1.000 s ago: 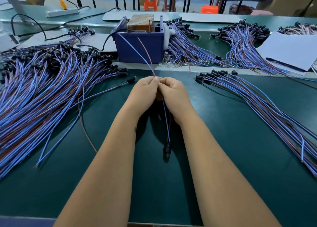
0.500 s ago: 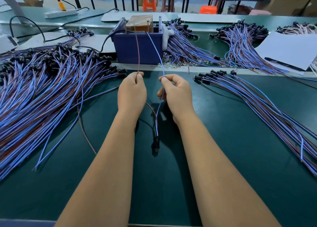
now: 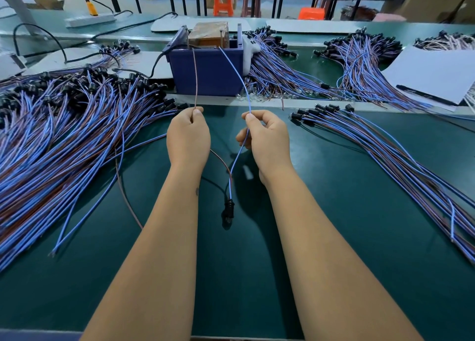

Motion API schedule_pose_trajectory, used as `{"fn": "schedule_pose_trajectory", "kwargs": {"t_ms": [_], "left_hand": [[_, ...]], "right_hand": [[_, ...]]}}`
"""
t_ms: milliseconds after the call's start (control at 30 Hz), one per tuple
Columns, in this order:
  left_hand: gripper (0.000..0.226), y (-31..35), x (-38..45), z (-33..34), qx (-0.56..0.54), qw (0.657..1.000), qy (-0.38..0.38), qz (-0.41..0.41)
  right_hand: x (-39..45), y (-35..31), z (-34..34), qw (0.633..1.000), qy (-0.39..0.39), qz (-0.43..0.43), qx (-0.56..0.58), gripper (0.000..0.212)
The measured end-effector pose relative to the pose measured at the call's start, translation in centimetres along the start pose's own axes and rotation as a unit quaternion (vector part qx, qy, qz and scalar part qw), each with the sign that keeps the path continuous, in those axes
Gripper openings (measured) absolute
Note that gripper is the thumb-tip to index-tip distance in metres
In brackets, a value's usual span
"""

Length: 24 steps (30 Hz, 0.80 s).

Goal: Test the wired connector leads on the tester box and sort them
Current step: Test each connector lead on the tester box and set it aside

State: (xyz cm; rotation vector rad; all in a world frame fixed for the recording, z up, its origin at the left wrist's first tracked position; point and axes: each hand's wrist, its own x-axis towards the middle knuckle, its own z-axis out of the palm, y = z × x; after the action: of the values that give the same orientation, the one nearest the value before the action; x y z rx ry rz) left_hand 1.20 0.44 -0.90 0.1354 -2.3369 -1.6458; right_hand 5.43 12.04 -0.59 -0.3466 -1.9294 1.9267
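My left hand (image 3: pixel 188 134) pinches the brown wire (image 3: pixel 195 83) of one lead, and my right hand (image 3: pixel 267 137) pinches its blue wire (image 3: pixel 240 80). Both wires run up and away to the top of the blue tester box (image 3: pixel 208 75) straight ahead. Below my hands the two wires join at a black connector (image 3: pixel 228 209), which hangs just above the green mat between my forearms. A big heap of blue and brown leads (image 3: pixel 64 140) lies to the left. A smaller fanned row of leads (image 3: pixel 385 145) lies to the right.
A brown block (image 3: pixel 209 33) sits on the tester box, and a black cable (image 3: pixel 156 62) leaves its left side. More lead bundles (image 3: pixel 359 57) lie behind a pale strip. White paper with a pen (image 3: pixel 431 75) is at the far right. A power strip (image 3: pixel 90 20) lies back left.
My hands were together at the centre and have spread apart, the left taking the brown wire left and the right taking the blue wire right. The wire tips now sit apart on the tester box.
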Motion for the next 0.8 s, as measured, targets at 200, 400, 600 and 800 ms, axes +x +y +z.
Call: {"fn": "schedule_pose_trajectory", "kwargs": {"t_ms": [200, 400, 600, 800], "left_hand": [[0.031, 0.1, 0.06, -0.14, -0.022, 1.0, 0.018, -0.003], [0.028, -0.11, 0.23, -0.1, -0.036, 0.999, 0.015, -0.011], [0.031, -0.14, 0.3, -0.08, -0.037, 0.999, 0.004, -0.005], [0.033, -0.4, 0.47, 0.04, -0.039, 0.999, 0.0, -0.002]], "right_hand": [[0.1, 0.09, -0.03, 1.0, 0.003, 0.014, -0.001, 0.011], [0.18, 0.06, 0.06, 1.0, 0.003, 0.018, -0.003, 0.012], [0.14, 0.0, 0.02, 1.0, 0.0, 0.017, -0.005, 0.011], [0.12, 0.03, 0.0, 1.0, -0.003, 0.017, -0.01, 0.011]]}}
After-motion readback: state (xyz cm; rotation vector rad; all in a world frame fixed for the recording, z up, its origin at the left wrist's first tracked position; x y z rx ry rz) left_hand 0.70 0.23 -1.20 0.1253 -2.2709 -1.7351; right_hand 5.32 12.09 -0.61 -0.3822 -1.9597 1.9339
